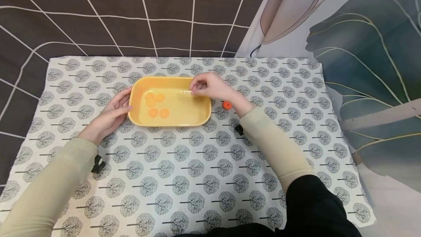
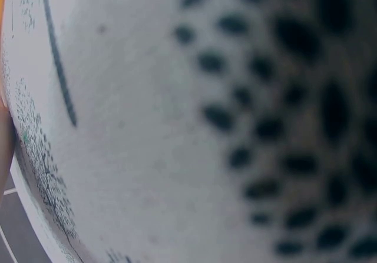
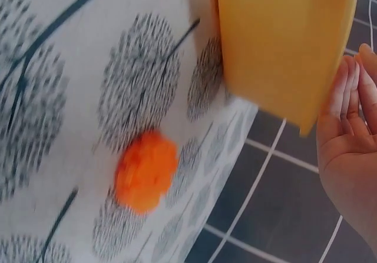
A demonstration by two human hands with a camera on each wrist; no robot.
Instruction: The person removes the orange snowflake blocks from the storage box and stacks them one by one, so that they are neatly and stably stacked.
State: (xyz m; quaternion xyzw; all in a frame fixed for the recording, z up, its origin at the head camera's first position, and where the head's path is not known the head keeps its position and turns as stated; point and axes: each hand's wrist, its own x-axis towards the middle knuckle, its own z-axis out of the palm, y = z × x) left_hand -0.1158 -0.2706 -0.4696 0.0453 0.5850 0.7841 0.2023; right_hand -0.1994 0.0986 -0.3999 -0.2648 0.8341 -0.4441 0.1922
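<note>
Left hand (image 1: pixel 110 115) grips yellow tub (image 1: pixel 187 112) — right hand (image 1: pixel 212 86) over it.

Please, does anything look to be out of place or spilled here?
Possibly one thing: a bright orange piece lies alone on the tree-print cloth, to the right of the yellow tray, while paler orange pieces lie inside it. That separation looks odd. I see no spill.

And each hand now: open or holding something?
Left hand: open, touching the yellow tray.
Right hand: fingers bent; can't tell whether it holds anything.
</note>
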